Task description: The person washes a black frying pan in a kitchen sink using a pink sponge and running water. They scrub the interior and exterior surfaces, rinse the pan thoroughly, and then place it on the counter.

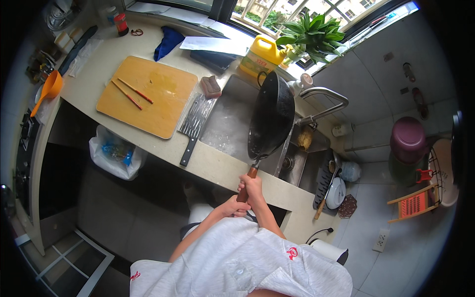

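Observation:
With both hands I grip a black wok point(271, 116) by its brown wooden handle point(253, 172). My right hand point(252, 187) is wrapped round the handle closer to the pan. Just below it, my left hand point(233, 206) closes round the handle's end. The wok is tilted on its side above the sink, its dark inside partly turned toward me. Cloudy, foamy water point(222, 126) shows in the left sink basin. Beside the wok, a curved metal faucet point(334, 103) arches from the right; whether water runs from it I cannot tell.
Left of the sink are a patterned cleaver point(194, 126), a sponge point(211, 87) and a wooden cutting board point(148, 99) with two chopsticks. A yellow jug point(260, 57) and a potted plant point(312, 37) stand behind. A smaller basin point(314, 141) and utensils lie at right.

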Demonstrator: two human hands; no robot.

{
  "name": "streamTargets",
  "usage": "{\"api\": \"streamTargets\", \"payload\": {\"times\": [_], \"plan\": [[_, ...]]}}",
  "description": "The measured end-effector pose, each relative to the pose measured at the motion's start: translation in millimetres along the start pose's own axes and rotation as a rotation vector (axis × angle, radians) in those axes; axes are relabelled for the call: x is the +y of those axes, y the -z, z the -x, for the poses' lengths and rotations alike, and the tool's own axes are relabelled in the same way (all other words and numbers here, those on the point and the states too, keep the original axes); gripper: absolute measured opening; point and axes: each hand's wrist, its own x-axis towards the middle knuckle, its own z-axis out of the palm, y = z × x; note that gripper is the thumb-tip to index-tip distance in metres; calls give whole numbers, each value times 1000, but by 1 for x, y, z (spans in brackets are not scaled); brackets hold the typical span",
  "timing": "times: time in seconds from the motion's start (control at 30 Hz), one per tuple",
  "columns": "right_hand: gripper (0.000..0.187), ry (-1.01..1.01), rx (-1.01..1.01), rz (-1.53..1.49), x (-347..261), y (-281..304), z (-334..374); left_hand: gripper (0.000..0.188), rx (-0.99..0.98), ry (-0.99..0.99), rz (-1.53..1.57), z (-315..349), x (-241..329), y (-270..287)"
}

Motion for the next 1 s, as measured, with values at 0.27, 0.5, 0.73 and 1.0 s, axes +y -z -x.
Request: {"api": "streamTargets", "payload": {"times": [0.27, 0.5, 0.73, 1.0], "plan": [[13, -271, -293, -430, 17, 14, -24, 39, 685, -425, -878, -9, -10, -16], [26, -212, -463, 141, 31, 34, -49, 43, 1113, -191, -1269, -3, 1, -30], [36, 113, -360, 800, -43, 88, -61, 25, 1211, -46, -1208, -21, -9, -37], [66, 586, 877, 760, -196, 287, -313, 19, 1274, -32, -1244, -38, -22, -24]]}}
